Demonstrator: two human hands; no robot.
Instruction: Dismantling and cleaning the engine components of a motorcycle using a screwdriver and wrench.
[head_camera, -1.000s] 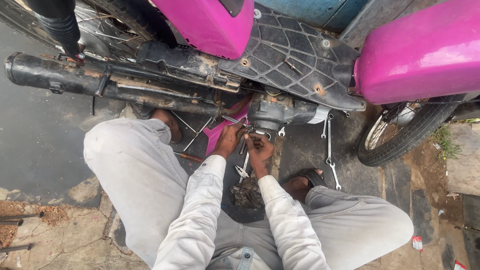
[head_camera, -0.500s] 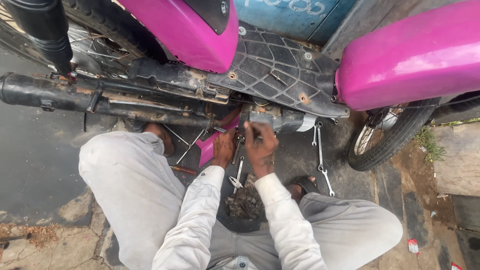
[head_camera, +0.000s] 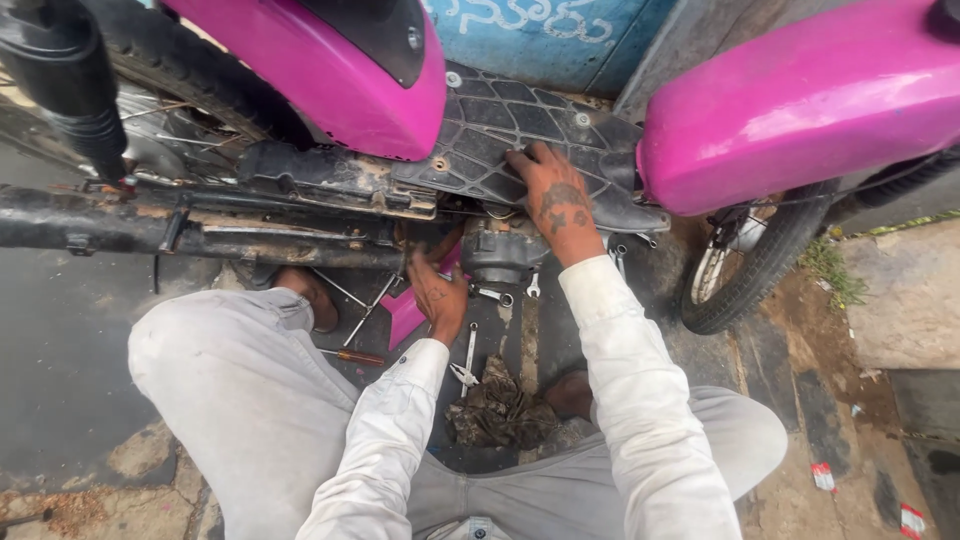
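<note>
Right hand (head_camera: 556, 205) lies flat, fingers spread, on the black footboard (head_camera: 520, 140). Left hand (head_camera: 438, 295) reaches beneath it beside the engine (head_camera: 505, 255); its finger state cannot be told.

Dark wet paved ground (head_camera: 60, 340) carries everything. On it at lower centre of frame: crumpled dirty brown rag (head_camera: 497, 410), silver steel spanner (head_camera: 468, 355) just above, orange-handled screwdriver (head_camera: 350, 356) left of it, flat magenta plastic panel (head_camera: 405, 315) between.
</note>
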